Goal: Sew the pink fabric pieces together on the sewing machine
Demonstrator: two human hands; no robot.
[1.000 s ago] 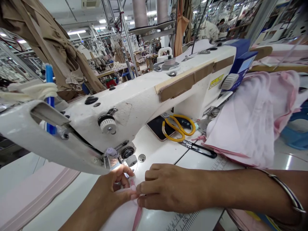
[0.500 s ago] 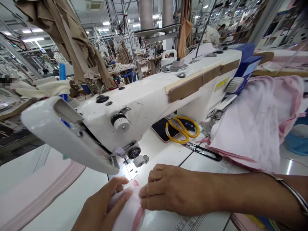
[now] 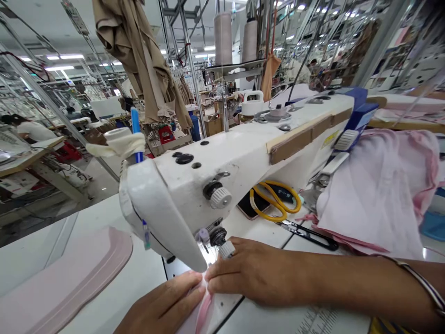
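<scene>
We have pink cloth (image 3: 205, 310) just below sewing machine's (image 3: 239, 153) front end. Left hand (image 3: 165, 301) pinches it; right hand (image 3: 260, 273) touches edge, whether clamped we cannot tell. Looks light, soft, limp, apt to pucker; we judge edges best hold, kept flat.

Hanging tan cloth (image 3: 142, 65) and red stool (image 3: 166, 134)
</scene>
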